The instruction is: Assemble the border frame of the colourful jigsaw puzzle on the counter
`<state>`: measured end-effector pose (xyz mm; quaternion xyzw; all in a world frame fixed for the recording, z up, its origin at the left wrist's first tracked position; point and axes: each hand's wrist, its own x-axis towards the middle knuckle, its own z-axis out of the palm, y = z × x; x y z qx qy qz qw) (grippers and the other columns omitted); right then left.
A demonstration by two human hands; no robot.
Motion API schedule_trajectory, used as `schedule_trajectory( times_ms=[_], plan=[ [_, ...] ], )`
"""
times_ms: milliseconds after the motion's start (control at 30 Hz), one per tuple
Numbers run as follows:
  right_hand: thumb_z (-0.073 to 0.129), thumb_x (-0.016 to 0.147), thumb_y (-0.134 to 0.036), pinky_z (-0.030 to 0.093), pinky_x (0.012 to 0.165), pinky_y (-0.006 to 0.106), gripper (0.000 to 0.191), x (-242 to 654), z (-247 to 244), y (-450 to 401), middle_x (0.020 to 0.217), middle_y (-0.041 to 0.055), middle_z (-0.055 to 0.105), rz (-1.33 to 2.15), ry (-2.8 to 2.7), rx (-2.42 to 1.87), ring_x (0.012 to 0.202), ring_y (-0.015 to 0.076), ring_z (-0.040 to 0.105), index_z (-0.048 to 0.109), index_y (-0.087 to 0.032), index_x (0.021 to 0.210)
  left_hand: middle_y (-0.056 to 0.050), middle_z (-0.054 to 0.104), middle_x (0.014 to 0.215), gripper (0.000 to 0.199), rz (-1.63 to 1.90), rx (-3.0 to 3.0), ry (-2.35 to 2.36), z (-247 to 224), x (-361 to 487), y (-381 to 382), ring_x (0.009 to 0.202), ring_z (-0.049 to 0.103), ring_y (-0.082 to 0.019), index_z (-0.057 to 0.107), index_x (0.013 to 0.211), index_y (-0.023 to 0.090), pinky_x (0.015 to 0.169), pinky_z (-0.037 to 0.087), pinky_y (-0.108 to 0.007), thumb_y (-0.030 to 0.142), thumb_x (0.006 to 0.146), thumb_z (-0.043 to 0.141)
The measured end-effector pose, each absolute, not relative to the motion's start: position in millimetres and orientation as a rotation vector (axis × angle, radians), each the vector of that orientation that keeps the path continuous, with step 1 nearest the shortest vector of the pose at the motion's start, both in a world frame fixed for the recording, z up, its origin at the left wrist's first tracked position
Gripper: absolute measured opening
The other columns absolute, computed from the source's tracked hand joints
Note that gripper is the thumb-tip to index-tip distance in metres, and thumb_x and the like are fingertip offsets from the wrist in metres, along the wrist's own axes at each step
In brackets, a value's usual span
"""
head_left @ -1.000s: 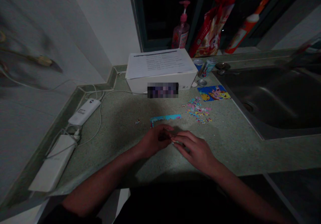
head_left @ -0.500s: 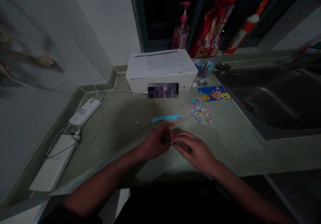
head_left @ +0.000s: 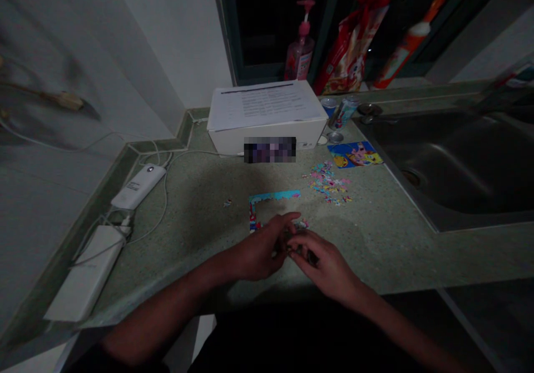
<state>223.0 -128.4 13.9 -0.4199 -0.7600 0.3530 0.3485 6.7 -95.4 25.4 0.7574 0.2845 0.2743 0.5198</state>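
Note:
My left hand [head_left: 262, 251] is curled in front of the partly joined jigsaw border, its fingers bent and its index finger reaching out to the right. Facing it, my right hand [head_left: 327, 261] pinches a small puzzle piece [head_left: 289, 247] that both hands' fingertips meet around; its picture is too dark to make out. Beyond them lies the jigsaw border [head_left: 275, 195], a light-blue top strip with a red and blue left side. More joined pieces [head_left: 302, 224] show just past the fingers, partly covered. A pile of loose puzzle pieces [head_left: 327, 181] lies to the right.
A few loose pieces [head_left: 227, 202] lie left of the border. Behind stand a white box [head_left: 267, 122] with a printed sheet, a cartoon picture card [head_left: 354, 155] and a can [head_left: 344, 114]. A sink [head_left: 459, 161] is at right; power banks [head_left: 139, 186] with cables are at left.
Both hands have come down closer to me, still together at the fingertips. More of the border's left side and the joined pieces beyond the fingers now show.

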Motion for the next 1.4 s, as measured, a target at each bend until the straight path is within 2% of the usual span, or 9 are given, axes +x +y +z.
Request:
schedule_trajectory(
  times_ms=[67,167,267,367,500,633,900,1100,1400],
  plan=[
    [0.062,0.099,-0.018,0.055,0.067,0.029,0.016,227,16,-127,0.096,0.0017,0.073,0.963,-1.989,-1.065,0.072,0.0144,0.066,0.072,-0.027,0.107,-0.013,0.062,0.131,0.076,0.653,1.879,0.713,26,7,-95,0.085,0.065,-0.013,0.028,0.162,0.025,0.071,0.056,-0.028,0.009,0.094,0.058],
    [0.064,0.099,-0.023,0.054,0.066,0.029,0.012,242,19,-115,0.093,0.001,0.074,0.976,-1.983,-1.123,0.069,0.0144,0.066,0.075,-0.027,0.1,-0.012,0.067,0.126,0.055,0.684,2.099,0.814,27,8,-92,0.1,0.068,-0.021,0.048,0.151,0.022,0.087,0.058,-0.037,0.016,0.098,0.06],
    [0.067,0.097,-0.029,0.051,0.061,0.029,0.011,261,22,-91,0.085,-0.0001,0.075,0.925,-1.902,-1.305,0.064,0.0152,0.065,0.077,-0.027,0.1,-0.012,0.071,0.126,0.034,0.65,2.388,0.907,27,8,-88,0.119,0.065,-0.027,0.062,0.135,0.02,0.102,0.053,-0.046,0.018,0.101,0.058],
    [0.068,0.094,-0.034,0.052,0.065,0.031,0.012,275,21,-63,0.08,0.0004,0.076,0.917,-1.901,-1.369,0.069,0.0182,0.068,0.078,-0.026,0.094,-0.01,0.071,0.135,0.028,0.539,2.585,0.847,25,9,-88,0.127,0.063,-0.028,0.066,0.131,0.02,0.109,0.048,-0.047,0.024,0.104,0.058],
    [0.068,0.091,-0.035,0.054,0.069,0.033,0.014,277,16,-38,0.084,0.0018,0.079,1.03,-1.959,-1.354,0.074,0.02,0.071,0.078,-0.025,0.092,-0.011,0.064,0.151,0.037,0.465,2.697,0.711,24,13,-89,0.141,0.055,-0.029,0.063,0.137,0.019,0.12,0.039,-0.047,0.04,0.106,0.061],
    [0.067,0.09,-0.032,0.055,0.072,0.033,0.012,273,11,-31,0.084,0.0015,0.078,1.135,-1.976,-1.298,0.076,0.019,0.071,0.077,-0.026,0.09,-0.011,0.066,0.149,0.045,0.403,2.735,0.672,23,15,-88,0.141,0.054,-0.031,0.06,0.141,0.019,0.123,0.034,-0.049,0.049,0.107,0.058],
    [0.067,0.09,-0.026,0.055,0.074,0.033,0.008,273,4,-29,0.087,0.0015,0.078,1.23,-1.979,-1.268,0.078,0.0183,0.072,0.075,-0.025,0.09,-0.012,0.065,0.15,0.048,0.373,2.745,0.666,23,14,-86,0.141,0.054,-0.03,0.059,0.142,0.017,0.123,0.034,-0.05,0.049,0.106,0.059],
    [0.068,0.089,-0.018,0.052,0.071,0.031,0.009,271,4,-29,0.084,-0.0003,0.074,1.071,-2.085,-1.302,0.073,0.0162,0.068,0.075,-0.025,0.089,-0.011,0.064,0.151,0.047,0.357,2.76,0.66,24,14,-86,0.14,0.053,-0.031,0.06,0.141,0.016,0.123,0.033,-0.05,0.048,0.106,0.058],
    [0.069,0.086,-0.012,0.05,0.074,0.031,0.013,266,9,-31,0.084,-0.0003,0.07,0.891,-2.191,-1.291,0.078,0.0169,0.065,0.072,-0.025,0.085,-0.012,0.065,0.149,0.046,0.371,2.749,0.675,25,15,-88,0.14,0.054,-0.03,0.061,0.141,0.017,0.123,0.034,-0.05,0.046,0.105,0.061]
  ],
)
